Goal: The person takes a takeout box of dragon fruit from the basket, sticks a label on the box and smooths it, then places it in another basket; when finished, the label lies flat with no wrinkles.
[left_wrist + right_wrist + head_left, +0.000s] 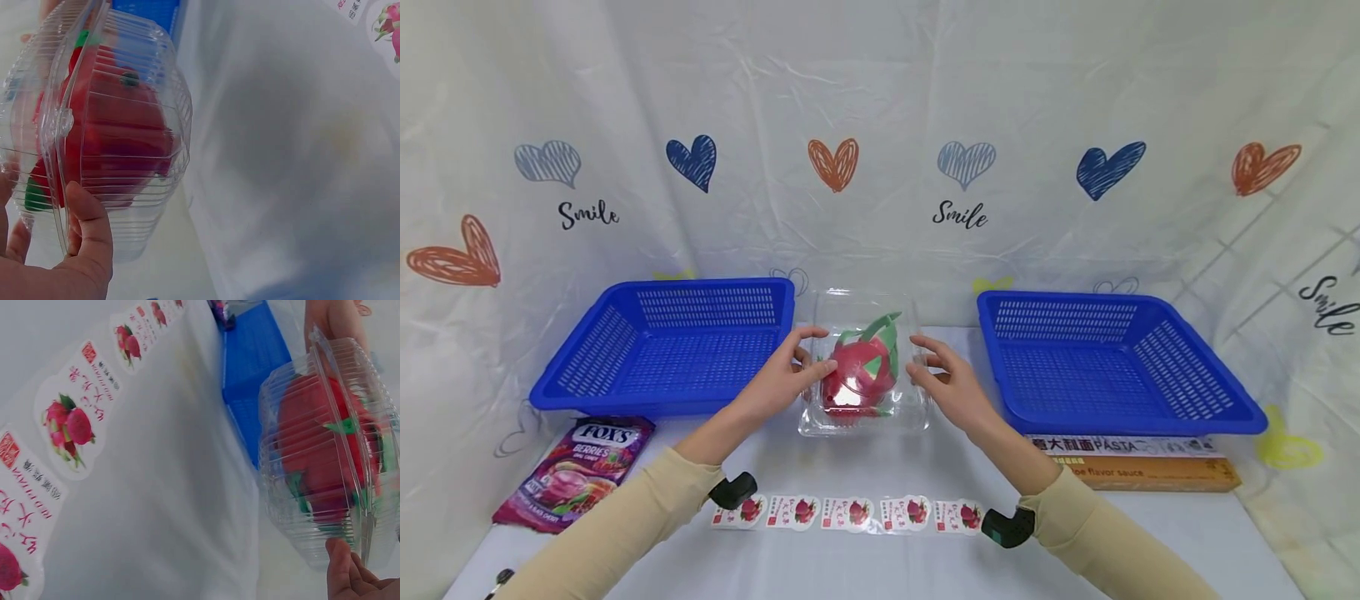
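Observation:
A clear plastic clamshell box (pixel 902 408) is held up between both hands, above the white table. Inside lies a red dragon fruit (pixel 859 367) with green leaf tips. My left hand (pixel 782 375) grips the box's left side, its thumb on the rim in the left wrist view. On the opposite side my right hand (pixel 951 383) pinches the rim; in the right wrist view its thumb (pixel 338 562) presses near the bottom corner. The lid appears closed over the fruit. Some fingers are hidden behind the box.
Blue baskets stand at left (pixel 700 350) and right (pixel 1075 367). A Fox's candy bag (pixel 580 475) lies front left, and a pasta box (pixel 1135 462) front right. A row of dragon fruit stickers (pixel 847 514) lies along the near table.

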Demonstrator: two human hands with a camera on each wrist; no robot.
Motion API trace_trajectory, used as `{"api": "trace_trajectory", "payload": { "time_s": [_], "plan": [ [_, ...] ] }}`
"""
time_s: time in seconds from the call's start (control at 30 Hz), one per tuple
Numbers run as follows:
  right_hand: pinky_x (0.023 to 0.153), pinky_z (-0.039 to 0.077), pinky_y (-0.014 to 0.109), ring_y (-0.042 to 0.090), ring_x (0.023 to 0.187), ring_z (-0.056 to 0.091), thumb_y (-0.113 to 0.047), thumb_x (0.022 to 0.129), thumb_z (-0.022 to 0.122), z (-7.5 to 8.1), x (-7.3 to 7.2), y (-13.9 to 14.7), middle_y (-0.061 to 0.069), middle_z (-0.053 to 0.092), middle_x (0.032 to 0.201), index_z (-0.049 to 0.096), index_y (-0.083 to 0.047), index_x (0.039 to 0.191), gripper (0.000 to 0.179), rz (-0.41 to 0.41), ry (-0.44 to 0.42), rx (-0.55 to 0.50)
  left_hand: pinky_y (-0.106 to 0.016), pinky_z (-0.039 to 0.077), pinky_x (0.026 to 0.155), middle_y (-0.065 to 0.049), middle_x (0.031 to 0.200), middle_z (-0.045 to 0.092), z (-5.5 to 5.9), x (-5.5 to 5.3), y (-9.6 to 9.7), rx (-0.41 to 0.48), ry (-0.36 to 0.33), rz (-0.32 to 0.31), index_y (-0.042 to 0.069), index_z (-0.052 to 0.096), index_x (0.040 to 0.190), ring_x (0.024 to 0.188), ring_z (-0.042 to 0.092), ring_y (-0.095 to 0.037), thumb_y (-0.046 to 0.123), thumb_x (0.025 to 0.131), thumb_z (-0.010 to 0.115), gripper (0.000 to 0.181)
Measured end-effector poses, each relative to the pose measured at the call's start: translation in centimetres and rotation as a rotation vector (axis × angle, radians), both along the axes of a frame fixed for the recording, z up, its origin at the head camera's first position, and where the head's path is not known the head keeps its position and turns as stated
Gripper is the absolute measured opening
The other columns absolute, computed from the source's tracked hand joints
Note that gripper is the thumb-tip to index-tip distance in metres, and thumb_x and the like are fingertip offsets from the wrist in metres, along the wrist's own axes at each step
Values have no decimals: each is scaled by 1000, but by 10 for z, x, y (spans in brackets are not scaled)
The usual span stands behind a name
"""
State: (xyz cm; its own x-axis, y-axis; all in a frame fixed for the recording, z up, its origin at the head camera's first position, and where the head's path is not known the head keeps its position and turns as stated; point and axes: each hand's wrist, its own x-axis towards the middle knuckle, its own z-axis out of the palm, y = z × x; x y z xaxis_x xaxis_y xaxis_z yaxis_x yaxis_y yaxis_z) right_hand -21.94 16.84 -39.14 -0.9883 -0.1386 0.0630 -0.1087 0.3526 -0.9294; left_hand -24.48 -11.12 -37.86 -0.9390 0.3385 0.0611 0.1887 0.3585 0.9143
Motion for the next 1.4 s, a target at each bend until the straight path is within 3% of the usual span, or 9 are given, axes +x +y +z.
{"api": "trace_trajectory", "payload": {
  "time_s": [0.27,0.5,0.8,1.0,1.4],
  "plan": [
    [90,51,44,26,100,65,-32,98,61,-7,6,6,18,54,134,45,-23,145,51,3,-1,13,-30,43,63,-10,92,45,-8,5,6,-10,-44,8,22,41,140,79,48,-22,32,94,67,55],
    [91,51,46,28,102,65,-31,97,63,-12,8,10,19,52,137,46,-25,144,51,-8,-16,30,-34,50,64,-9,90,46,-18,4,11,30,-56,9,22,42,139,77,49,-23,29,92,69,54],
    [89,51,47,32,104,63,-29,96,64,-22,10,14,22,52,136,46,-21,144,52,-11,-57,17,-28,42,59,-8,87,45,-36,1,14,25,-62,3,21,43,138,75,47,-21,29,92,69,53],
    [87,51,48,33,104,63,-28,96,63,-27,9,16,24,51,136,45,-18,145,53,-14,-87,8,-31,46,59,-8,86,46,-46,-3,16,27,-70,-3,18,44,140,69,49,-19,29,92,69,55],
    [89,52,45,32,112,59,-30,96,63,-39,1,19,22,49,138,45,-21,145,53,-9,-127,5,-30,44,58,-7,84,46,-57,-11,20,32,-89,-5,16,44,140,64,48,-18,30,91,70,57]
  ]
}}
